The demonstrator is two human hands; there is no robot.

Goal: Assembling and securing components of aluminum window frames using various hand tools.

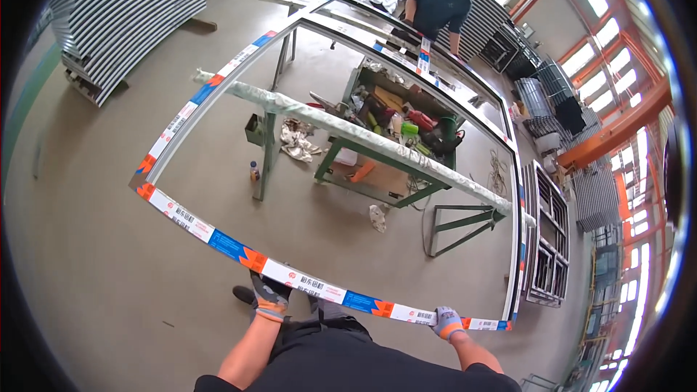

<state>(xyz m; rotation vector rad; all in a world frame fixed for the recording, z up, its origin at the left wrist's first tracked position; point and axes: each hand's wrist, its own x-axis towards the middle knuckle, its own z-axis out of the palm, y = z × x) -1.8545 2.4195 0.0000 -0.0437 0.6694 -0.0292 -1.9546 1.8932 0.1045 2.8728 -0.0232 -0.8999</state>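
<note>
A large metal window frame (236, 248), its faces covered in white, blue and orange protective tape, spans the view in front of me. My left hand (270, 295), in a grey and orange work glove, is closed around its near rail, left of centre; the fingers are partly hidden beneath it. Further right, near the right corner, my right hand (448, 321) grips the same rail in a similar glove. Wrapped support bars, one of them a white padded bar (348, 128), lie under the frame. At the far side stands a co-worker (441, 3) with both arms lowered toward the frame.
Beneath the frame is a green-legged tool bench (377, 181) heaped with tools. A padded bar's green trestle (465, 219) stands at right. Stacked metal profiles (134, 11) rise at far left; dark window frames (548, 236) lean at right. Rags (298, 141) lie near the bench.
</note>
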